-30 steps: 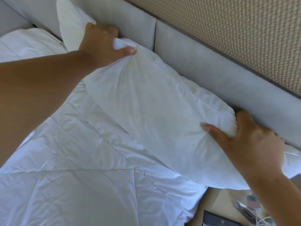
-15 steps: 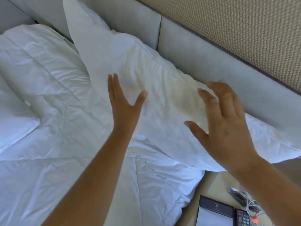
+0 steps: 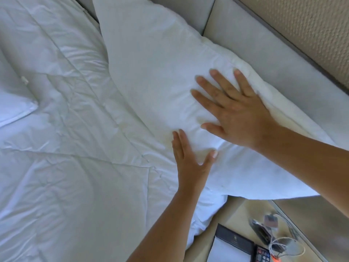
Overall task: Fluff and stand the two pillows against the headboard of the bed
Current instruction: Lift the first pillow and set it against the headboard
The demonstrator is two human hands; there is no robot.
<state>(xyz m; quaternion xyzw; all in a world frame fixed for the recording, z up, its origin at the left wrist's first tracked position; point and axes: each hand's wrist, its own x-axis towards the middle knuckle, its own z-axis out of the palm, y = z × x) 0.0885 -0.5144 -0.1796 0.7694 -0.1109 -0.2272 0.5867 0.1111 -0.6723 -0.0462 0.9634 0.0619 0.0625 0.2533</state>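
A white pillow [image 3: 151,69] leans against the grey padded headboard [image 3: 264,59], stretching from the upper middle to the lower right. My right hand [image 3: 232,108] lies flat on its face, fingers spread. My left hand [image 3: 188,156] presses flat on the pillow's lower edge where it meets the white duvet [image 3: 66,148], thumb apart. Neither hand grips anything. A corner of a second white pillow [image 3: 13,108] shows at the left edge, lying on the bed.
A bedside table [image 3: 243,214] sits at the lower right with a dark folder [image 3: 234,242], a remote [image 3: 261,255] and tangled cables [image 3: 279,242]. A woven beige wall panel [image 3: 311,31] rises above the headboard.
Both hands have come down from hovering onto the pillow, the right flat on its face, the left on its lower edge. Before that they let go of the pillow's two ends.
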